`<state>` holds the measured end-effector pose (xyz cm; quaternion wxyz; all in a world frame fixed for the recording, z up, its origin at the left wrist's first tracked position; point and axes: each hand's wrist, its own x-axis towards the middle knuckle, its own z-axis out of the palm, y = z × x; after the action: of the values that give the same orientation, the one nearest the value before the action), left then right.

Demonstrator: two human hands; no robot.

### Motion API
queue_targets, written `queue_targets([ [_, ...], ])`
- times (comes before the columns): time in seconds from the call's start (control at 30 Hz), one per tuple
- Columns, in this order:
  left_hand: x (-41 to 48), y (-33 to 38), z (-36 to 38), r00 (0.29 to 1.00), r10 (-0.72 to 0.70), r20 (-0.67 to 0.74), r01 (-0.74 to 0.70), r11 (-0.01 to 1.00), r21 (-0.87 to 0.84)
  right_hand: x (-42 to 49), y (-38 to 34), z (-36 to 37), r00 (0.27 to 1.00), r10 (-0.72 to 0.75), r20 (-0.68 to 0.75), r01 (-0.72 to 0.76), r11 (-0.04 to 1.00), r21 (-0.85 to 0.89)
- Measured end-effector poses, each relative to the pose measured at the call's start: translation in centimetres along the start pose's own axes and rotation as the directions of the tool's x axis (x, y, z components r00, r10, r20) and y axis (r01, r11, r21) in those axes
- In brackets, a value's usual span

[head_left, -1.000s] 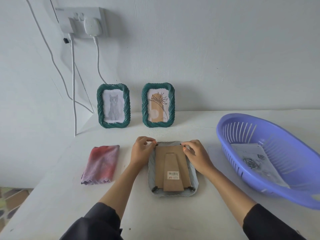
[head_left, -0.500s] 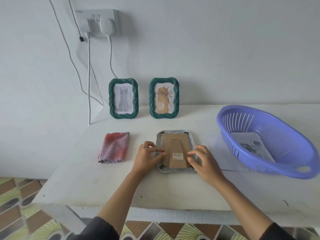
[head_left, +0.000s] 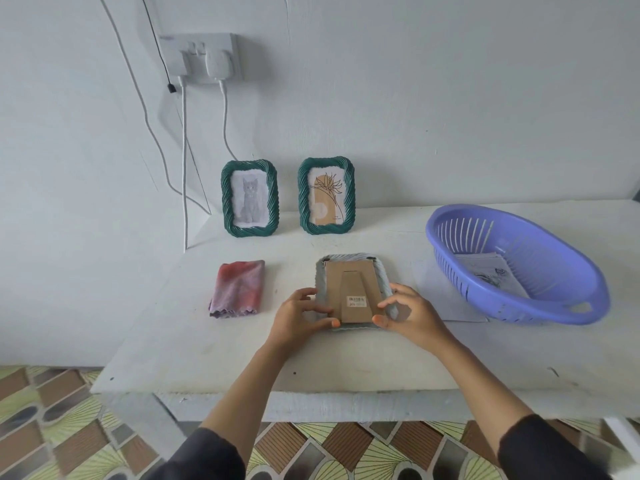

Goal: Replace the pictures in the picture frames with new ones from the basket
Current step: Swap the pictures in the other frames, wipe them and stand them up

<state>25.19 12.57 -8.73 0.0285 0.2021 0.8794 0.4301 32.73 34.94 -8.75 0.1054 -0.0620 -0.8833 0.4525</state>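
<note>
Nearest you, past the front edge of the counter (head_left: 311, 362), both forearms reach in from dark sleeves above a patterned tile floor (head_left: 62, 427). Your left hand (head_left: 298, 315) grips the near left corner of the grey frame (head_left: 320, 282), with the thumb along its near edge and the fingers curled onto the cardboard back (head_left: 334, 282). Your right hand (head_left: 412, 315) grips the near right corner, thumb low and fingers bent over the rim.

That frame lies face down in the middle of the counter. Its stand flap (head_left: 353, 282) is flat against the back and carries a barcode sticker (head_left: 356, 301). Two small dark clips (head_left: 326, 259) show at its far corners; your hands hide the near corners.

Toward the left edge, level with the frame and well apart from it, lies a folded red-and-grey cloth (head_left: 239, 289). Just right of the frame a white sheet (head_left: 438, 299) lies flat, its right side meeting the purple basket (head_left: 519, 317). The basket sits toward the right edge and holds printed pictures (head_left: 491, 275).

Along the back edge, against the wall, two frames stand upright side by side. The left green frame (head_left: 227, 202) shows a grey cat and the right green frame (head_left: 304, 199) a plant drawing. Above them a wall socket (head_left: 204, 57) holds plugs, and their cables hang down.
</note>
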Motion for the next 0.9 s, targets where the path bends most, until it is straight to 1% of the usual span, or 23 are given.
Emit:
queue_targets([
  [0.13, 0.0, -0.3, -0.2, 0.997, 0.030, 0.072, -0.032, 0.999, 0.028, -0.2, 0.1, -0.5, 0.997, -0.004, 0.072, 0.003, 1.000, 0.018],
  [0.27, 0.0, -0.4, -0.2, 0.999, 0.021, 0.047, -0.020, 1.000, -0.008, -0.2, 0.4, -0.4, 0.998, -0.005, 0.068, 0.002, 0.999, 0.045],
  [0.37, -0.1, -0.3, -0.2, 0.998, 0.014, 0.056, -0.012, 0.999, -0.039, -0.1, 0.4, -0.3, 0.997, -0.007, 0.071, 0.003, 0.998, 0.063],
  [0.63, -0.1, -0.2, -0.2, 0.996, 0.030, 0.084, -0.028, 0.999, -0.022, 0.1, 0.5, -0.2, 0.992, -0.019, 0.124, 0.004, 0.993, 0.118],
  [0.8, -0.1, -0.1, -0.2, 0.994, 0.031, 0.104, -0.029, 0.999, -0.018, 0.3, 0.9, 0.0, 0.988, -0.032, 0.150, 0.014, 0.993, 0.119],
  [0.9, 0.0, -0.1, -0.2, 0.995, 0.023, 0.097, -0.022, 1.000, -0.002, 0.5, 1.0, 0.1, 0.986, -0.037, 0.165, 0.024, 0.997, 0.080],
])
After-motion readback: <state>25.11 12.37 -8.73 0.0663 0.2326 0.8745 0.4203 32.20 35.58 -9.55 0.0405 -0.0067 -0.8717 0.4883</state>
